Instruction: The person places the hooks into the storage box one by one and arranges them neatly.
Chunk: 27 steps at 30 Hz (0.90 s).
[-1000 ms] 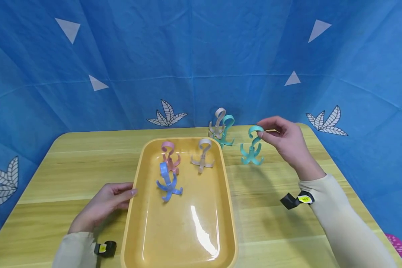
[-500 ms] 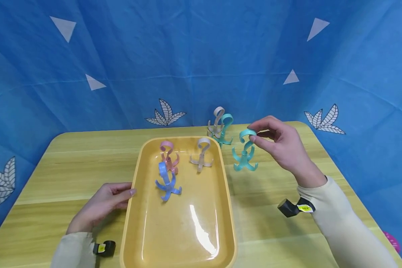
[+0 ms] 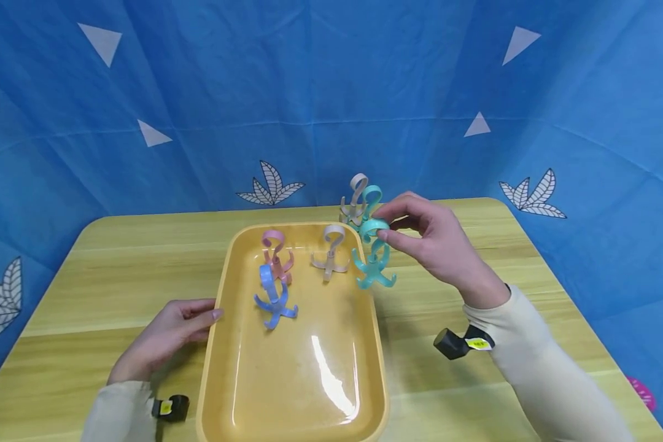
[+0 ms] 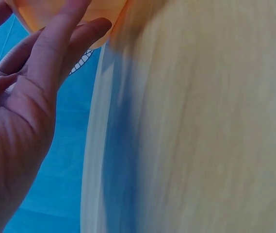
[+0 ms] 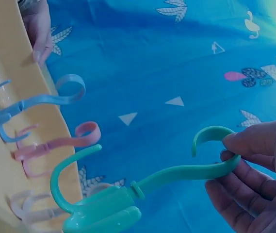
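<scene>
My right hand (image 3: 433, 242) pinches the curled top of a teal four-pronged swivel hook (image 3: 374, 267) between thumb and fingers. The hook hangs upright, prongs down, over the right rim of the yellow tray (image 3: 287, 393). In the right wrist view the teal hook (image 5: 104, 206) fills the foreground. My left hand (image 3: 168, 334) holds the tray's left rim, thumb at the edge. Inside the tray stand a pink hook (image 3: 277, 267), a blue hook (image 3: 276, 304) and a pale grey hook (image 3: 330, 261).
Behind the tray's back right corner another teal hook (image 3: 371, 196) and another pale grey hook (image 3: 354, 209) stand close together on the wooden table (image 3: 143, 264). A blue printed curtain (image 3: 309, 92) hangs along the table's back and sides.
My right hand has carried the teal hook leftward and slightly nearer, from over the table to the tray's right rim. The left hand has stayed at the tray's left rim.
</scene>
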Each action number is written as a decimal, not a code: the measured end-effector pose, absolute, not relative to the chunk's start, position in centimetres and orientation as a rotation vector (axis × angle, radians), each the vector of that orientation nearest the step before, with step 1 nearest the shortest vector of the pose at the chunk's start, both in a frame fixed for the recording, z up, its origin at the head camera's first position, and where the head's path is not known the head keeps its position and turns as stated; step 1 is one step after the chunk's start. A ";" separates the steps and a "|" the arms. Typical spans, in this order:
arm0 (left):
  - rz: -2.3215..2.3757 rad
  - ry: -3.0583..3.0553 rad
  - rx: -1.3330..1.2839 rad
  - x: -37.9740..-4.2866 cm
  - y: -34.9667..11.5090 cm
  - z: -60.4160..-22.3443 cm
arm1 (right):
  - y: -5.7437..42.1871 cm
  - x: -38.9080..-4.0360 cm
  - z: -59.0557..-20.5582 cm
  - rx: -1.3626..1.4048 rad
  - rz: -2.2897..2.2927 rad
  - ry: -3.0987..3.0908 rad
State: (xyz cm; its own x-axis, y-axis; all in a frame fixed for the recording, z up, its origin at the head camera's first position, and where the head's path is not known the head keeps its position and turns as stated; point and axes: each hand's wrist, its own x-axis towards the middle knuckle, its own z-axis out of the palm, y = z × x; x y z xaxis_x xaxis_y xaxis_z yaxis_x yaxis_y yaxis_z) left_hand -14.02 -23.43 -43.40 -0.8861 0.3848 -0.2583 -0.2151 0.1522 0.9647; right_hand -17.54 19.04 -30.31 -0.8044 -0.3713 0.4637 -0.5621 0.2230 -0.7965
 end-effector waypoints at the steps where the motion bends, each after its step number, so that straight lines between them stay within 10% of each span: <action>1: 1.782 1.988 0.158 -14.0 -23.5 -43.4 | 18.8 -17.6 -30.4 0.907 1.633 -2.318; 27: 1.745 2.056 0.159 -13.9 -23.4 -43.4 | 14.3 -17.9 -34.0 1.006 1.577 -2.588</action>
